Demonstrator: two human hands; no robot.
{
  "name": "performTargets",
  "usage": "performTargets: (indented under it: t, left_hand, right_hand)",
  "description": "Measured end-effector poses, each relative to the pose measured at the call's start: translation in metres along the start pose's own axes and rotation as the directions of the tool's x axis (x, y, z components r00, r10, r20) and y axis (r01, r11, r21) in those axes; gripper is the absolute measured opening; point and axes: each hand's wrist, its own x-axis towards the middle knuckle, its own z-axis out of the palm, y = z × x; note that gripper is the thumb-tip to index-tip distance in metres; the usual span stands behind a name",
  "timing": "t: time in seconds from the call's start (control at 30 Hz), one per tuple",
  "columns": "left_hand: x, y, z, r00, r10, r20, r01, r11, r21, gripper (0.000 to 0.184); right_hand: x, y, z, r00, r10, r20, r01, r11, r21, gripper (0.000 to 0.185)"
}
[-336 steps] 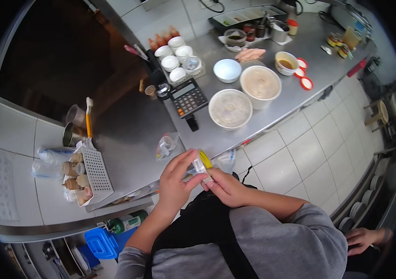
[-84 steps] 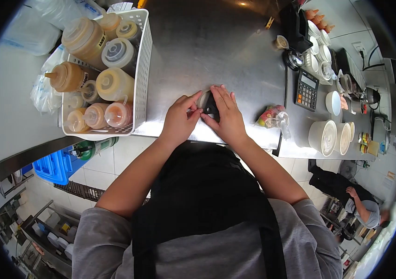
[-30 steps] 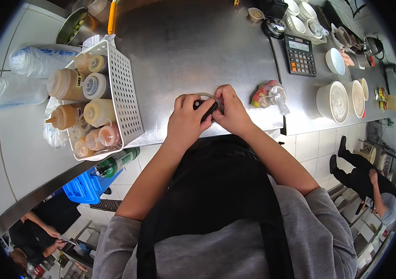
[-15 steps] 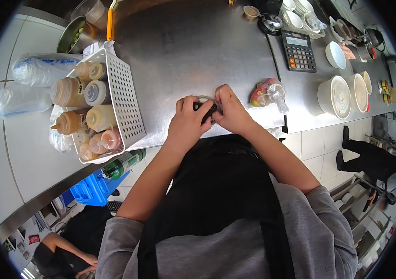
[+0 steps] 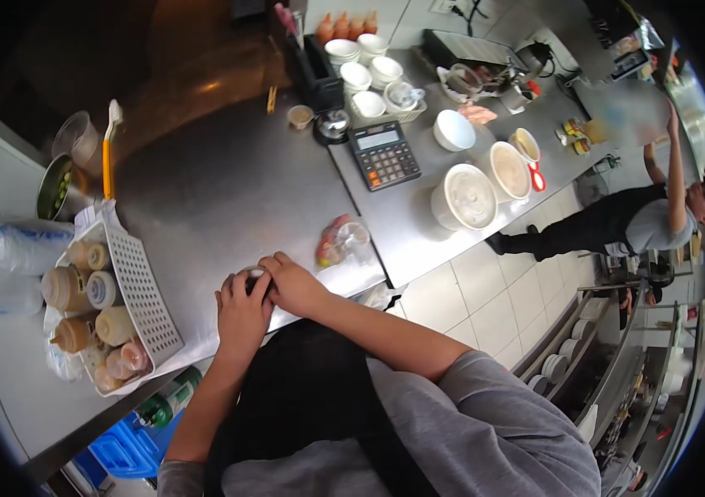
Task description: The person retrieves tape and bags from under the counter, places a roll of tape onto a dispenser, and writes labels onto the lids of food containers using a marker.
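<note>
Near the counter's front edge, the left hand (image 5: pixel 244 313) has its fingers curled around a small dark object (image 5: pixel 255 282), which the hands mostly cover. The right hand (image 5: pixel 293 284) lies against it from 2 o'clock, fingers bent over the same piece and pressed to the left fingers; whether they pinch it or merely rest there, I cannot tell. Over the last half second the view has swung round, so the hands now sit lower and further left, yet they remain on the same object at the counter (image 5: pixel 211 199), and the handling seems unbroken. Taking the hands as the clock's centre, a clear bag (image 5: pixel 342 240) with red and yellow contents lies near at 2 o'clock, and the white basket (image 5: pixel 144 286) of squeeze bottles stands at 9. Further off, the calculator (image 5: pixel 384 155) is between 1 and 2 and a lidded tub (image 5: pixel 468 199) at 2. Farthest, close to 3 o'clock, a co-worker (image 5: pixel 630 219) now shows with both arms raised, well apart from the work.
</note>
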Motion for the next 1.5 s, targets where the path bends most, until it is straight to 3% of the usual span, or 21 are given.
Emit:
performTargets:
  t: [0.1,0.17,0.3,0.33,0.43,0.8,1.13,1.2,1.23,1.3,1.43,1.5]
  left_hand:
    - [0.001,0.007,-0.001,1.0,0.003,0.014,-0.003,1.0,0.025,0.052]
    - [0.004,0.01,-0.004,0.985,-0.142,0.103,0.147,0.988,-0.046,0.056]
    - [0.004,0.009,0.003,0.992,-0.05,0.113,0.038,0.994,0.103,0.053]
    - [0.004,0.008,0.008,1.0,-0.003,0.019,0.002,0.996,0.087,0.05]
    - [0.007,0.001,0.011,0.993,0.113,0.039,-0.116,0.99,0.074,0.051]
    - [-0.004,-0.005,0.01,0.989,0.147,-0.014,-0.147,0.989,0.016,0.053]
    - [-0.012,-0.007,0.008,0.992,0.127,-0.012,-0.127,0.992,0.021,0.056]
    - [-0.01,-0.006,0.006,0.988,0.147,-0.037,-0.146,0.989,0.037,0.059]
    - [-0.01,-0.007,0.004,0.991,0.129,0.039,-0.13,0.991,0.029,0.061]
    - [-0.009,-0.007,0.0,0.988,0.107,0.116,-0.11,0.994,0.022,0.064]
    - [-0.008,-0.005,-0.005,0.979,0.067,0.192,-0.065,0.998,-0.015,0.071]
    - [-0.007,-0.005,-0.005,0.976,0.081,0.203,-0.081,0.997,-0.01,0.074]
  right_hand:
    - [-0.004,0.006,-0.002,0.995,-0.086,-0.04,0.087,0.996,0.025,0.046]
    - [-0.004,0.007,-0.001,0.997,-0.063,-0.048,0.066,0.995,0.068,0.038]
    - [-0.005,0.004,-0.001,0.998,-0.043,-0.048,0.048,0.994,0.097,0.038]
    - [-0.004,0.009,0.002,0.996,-0.061,-0.057,0.067,0.993,0.094,0.037]
    - [-0.005,0.011,0.003,0.994,-0.066,-0.085,0.073,0.994,0.077,0.036]
    - [-0.011,0.008,0.006,0.996,-0.03,-0.08,0.038,0.994,0.101,0.038]
    - [-0.005,0.011,0.004,0.995,-0.09,0.051,0.09,0.996,0.005,0.041]
    - [-0.002,0.009,-0.003,0.985,-0.122,0.123,0.12,0.993,0.02,0.049]
    - [0.001,0.007,-0.009,0.985,-0.122,0.125,0.12,0.993,0.02,0.049]
    - [0.006,0.004,-0.021,0.929,0.043,0.368,-0.095,0.988,0.125,0.058]
    - [0.006,0.011,-0.022,0.916,0.081,0.393,-0.152,0.976,0.155,0.057]
    - [0.009,0.017,-0.024,0.927,0.021,0.373,-0.127,0.957,0.262,0.053]
